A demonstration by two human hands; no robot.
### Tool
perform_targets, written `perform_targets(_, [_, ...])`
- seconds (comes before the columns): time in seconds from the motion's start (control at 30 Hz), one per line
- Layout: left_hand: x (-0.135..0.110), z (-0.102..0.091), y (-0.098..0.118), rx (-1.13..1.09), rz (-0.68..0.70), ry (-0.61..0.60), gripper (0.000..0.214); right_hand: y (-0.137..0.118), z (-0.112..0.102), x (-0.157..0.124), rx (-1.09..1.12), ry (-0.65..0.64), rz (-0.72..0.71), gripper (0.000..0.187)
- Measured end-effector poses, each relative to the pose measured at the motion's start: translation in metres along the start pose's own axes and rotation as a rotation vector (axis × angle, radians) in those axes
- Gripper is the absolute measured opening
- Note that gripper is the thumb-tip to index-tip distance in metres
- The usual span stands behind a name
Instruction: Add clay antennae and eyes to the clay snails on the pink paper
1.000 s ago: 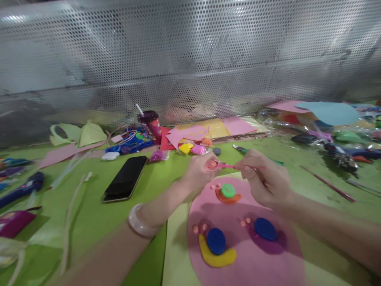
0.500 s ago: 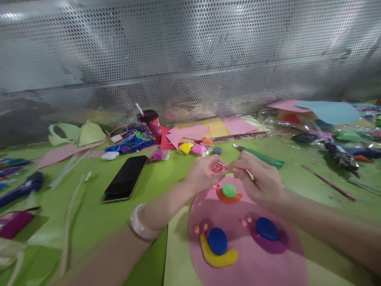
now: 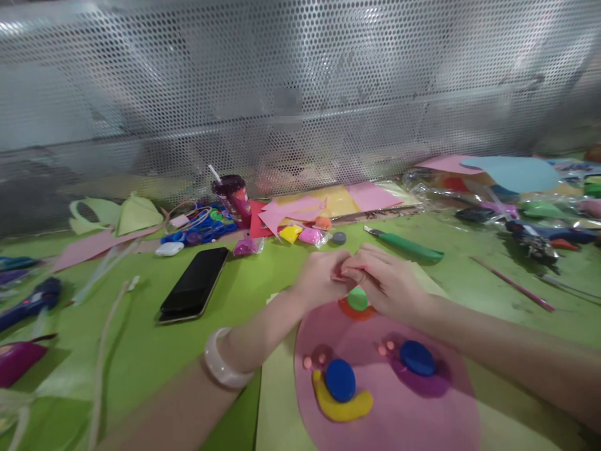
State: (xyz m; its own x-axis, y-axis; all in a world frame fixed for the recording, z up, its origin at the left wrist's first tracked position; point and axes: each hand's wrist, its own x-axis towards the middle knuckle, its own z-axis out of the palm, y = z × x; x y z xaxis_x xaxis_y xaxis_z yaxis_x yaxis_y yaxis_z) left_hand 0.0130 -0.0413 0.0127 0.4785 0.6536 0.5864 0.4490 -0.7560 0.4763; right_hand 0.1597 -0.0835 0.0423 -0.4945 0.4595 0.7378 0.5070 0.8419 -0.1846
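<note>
My left hand (image 3: 323, 275) and my right hand (image 3: 387, 282) meet above the top edge of a pink paper oval (image 3: 375, 419). Both are closed, fingertips touching, around a small pink piece, perhaps modelling clay, mostly hidden by the fingers. Just below them a green disc (image 3: 357, 299) rests on an orange clay strip (image 3: 346, 309). Lower on the oval, a blue disc (image 3: 340, 379) sits against a curved yellow clay strip (image 3: 345, 410). Another blue disc (image 3: 417, 357) lies on a purple clay shape (image 3: 432, 386). Tiny pink balls (image 3: 385, 347) are beside the discs.
A black phone (image 3: 193, 285) lies left of my hands. A green-handled cutter (image 3: 408, 247) lies beyond my right hand. Farther back are wrapped clay packs (image 3: 310, 235), a drink cup with a straw (image 3: 235, 197), and paper scraps before a perforated metal panel (image 3: 300, 81).
My hands have come closer together, fingers folding over the pink piece that showed between them. The whole view has shifted slightly.
</note>
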Motion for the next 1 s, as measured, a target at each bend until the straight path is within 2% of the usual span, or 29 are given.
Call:
perform_targets(0.27, [-0.001,-0.001,0.007,-0.123,-0.036,0.002,0.011,0.001,-0.012,-0.005,0.063,0.129,-0.166,0.015])
perform_targets(0.4, [-0.001,-0.003,0.001,-0.116,-0.04,0.02,0.018,-0.003,-0.02,-0.002,0.054,0.149,-0.133,0.015])
perform_targets(0.57, [0.0,-0.003,-0.002,-0.124,-0.044,0.022,0.017,-0.001,-0.015,0.0,0.018,0.151,-0.155,0.013])
perform_targets(0.73, [-0.001,0.0,-0.006,-0.093,-0.028,0.014,0.014,-0.003,-0.009,0.002,-0.031,0.103,-0.045,0.016])
perform_targets(0.9, [-0.001,0.003,-0.007,-0.072,0.017,0.007,0.012,-0.008,-0.007,0.004,-0.08,-0.019,0.033,0.016])
perform_targets(1.0, [-0.002,0.006,-0.004,-0.112,0.052,0.01,0.006,-0.009,-0.005,0.005,-0.115,-0.05,0.103,0.018])
